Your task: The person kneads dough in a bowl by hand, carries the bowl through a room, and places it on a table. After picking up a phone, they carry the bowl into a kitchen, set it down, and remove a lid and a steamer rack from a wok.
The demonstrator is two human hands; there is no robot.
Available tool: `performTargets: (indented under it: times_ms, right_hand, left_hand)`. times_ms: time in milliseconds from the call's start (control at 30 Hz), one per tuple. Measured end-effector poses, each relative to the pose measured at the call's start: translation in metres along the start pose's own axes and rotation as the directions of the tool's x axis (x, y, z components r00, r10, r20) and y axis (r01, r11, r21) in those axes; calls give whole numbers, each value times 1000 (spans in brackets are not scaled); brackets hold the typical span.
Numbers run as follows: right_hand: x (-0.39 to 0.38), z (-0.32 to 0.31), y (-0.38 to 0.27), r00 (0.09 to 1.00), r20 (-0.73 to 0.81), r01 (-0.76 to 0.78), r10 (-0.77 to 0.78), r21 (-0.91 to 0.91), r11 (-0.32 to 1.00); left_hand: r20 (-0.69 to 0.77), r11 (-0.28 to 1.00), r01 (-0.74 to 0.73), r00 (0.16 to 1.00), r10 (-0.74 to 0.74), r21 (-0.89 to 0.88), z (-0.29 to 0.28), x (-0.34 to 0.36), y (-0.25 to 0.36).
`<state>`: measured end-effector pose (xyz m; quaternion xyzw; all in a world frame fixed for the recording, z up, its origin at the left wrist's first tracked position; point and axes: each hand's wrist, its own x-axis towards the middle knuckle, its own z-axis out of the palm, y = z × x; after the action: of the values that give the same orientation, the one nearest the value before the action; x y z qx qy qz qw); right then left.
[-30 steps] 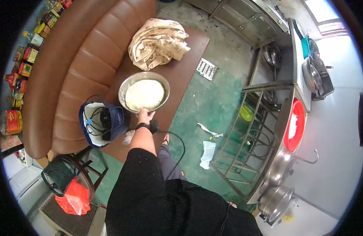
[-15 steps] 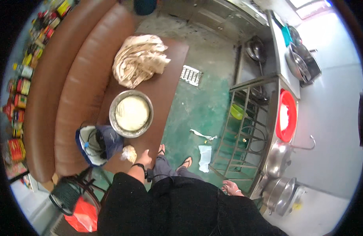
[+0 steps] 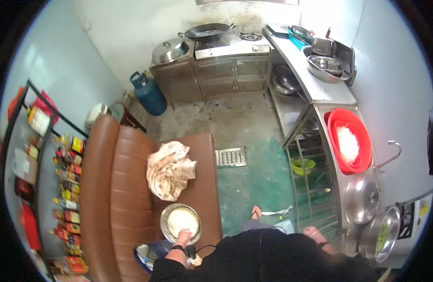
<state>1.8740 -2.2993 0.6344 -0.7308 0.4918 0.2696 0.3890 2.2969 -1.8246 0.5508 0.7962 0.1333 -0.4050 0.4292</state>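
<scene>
A round metal bowl (image 3: pixel 165 230) stands at the near end of the brown sofa seat, with a pale, smooth mass like dough (image 3: pixel 182 220) in it. My left hand (image 3: pixel 183 235) is over the bowl's near side, in front of the pale mass; whether it touches is unclear, and its fingers are too small to read. Beside that forearm lies a blue bag (image 3: pixel 155 251), partly covered by my arm. My right hand (image 3: pixel 313 233) hangs at my right side, smeared by motion, nearest the metal rack (image 3: pixel 315 202).
Crumpled beige cloth (image 3: pixel 172 171) lies beyond the bowl on the sofa (image 3: pixel 204 155). Along the right runs a counter with a red basin (image 3: pixel 368 141), a tap (image 3: pixel 394 142) and metal pots (image 3: pixel 362 199). A stove with a wok (image 3: pixel 208 32) and a blue gas cylinder (image 3: pixel 149 96) stand at the back.
The view has tilted up, bringing the stove and back wall in. My left hand has moved forward from beside the small bag to the bowl. My right hand is still at my side.
</scene>
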Motion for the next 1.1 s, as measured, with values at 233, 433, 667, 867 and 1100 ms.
performTargets:
  times_ms: [233,433,667,867,1100]
  right_hand:
    - [139,-88,-29,999,-17,28,-29,-75,997]
    - [178,-154,-161,973,-156,168,-172,-42,985]
    - [281,-150,-259,940,168,337,-298,-306,890]
    - [342,-215,-351,958,32,285,-284,-167,944]
    - [389,-300,-430,946,-184,244,-266,-133,961]
  left_hand:
    - [42,994,103,994,-102,-38,-1,-20,70]
    - [649,131,-661,750,123,739,-8,43,29]
    - [370,599,-331,927,62,729,-18,139,109]
    - [268,559,-444,889,370,700,-21,216,355]
    - [44,932,-282,959,279,229,-17,355,597]
